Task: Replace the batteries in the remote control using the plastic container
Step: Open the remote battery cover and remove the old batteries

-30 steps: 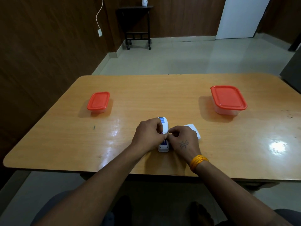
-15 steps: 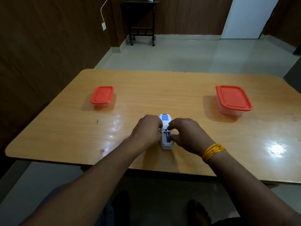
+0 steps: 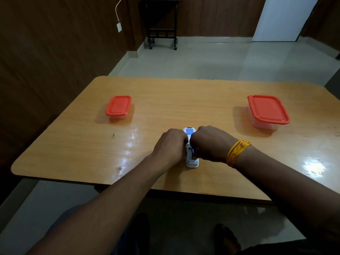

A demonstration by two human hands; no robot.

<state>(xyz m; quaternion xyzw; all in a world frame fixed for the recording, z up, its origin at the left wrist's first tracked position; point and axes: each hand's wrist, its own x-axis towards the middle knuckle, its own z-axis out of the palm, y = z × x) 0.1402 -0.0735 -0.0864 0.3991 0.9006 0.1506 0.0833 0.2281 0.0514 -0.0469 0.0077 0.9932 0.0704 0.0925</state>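
Head view is showing a person bending over a white remote control (image 3: 191, 161) lying back-up near the front edge of the wooden table (image 3: 165, 100). The left hand (image 3: 170, 147) is curling around the remote's left side, gripping it steady. The right hand (image 3: 209, 144) has swung over the open battery bay since a moment ago, fingers now curling down and seemingly pinching a blue battery (image 3: 192, 151) there; the white cover seen beside it earlier is now hidden. Judging by that, an old cell is being worked out. Both red-lidded plastic containers, small (image 3: 118, 107) and large (image 3: 267, 111), are sitting shut, well apart.
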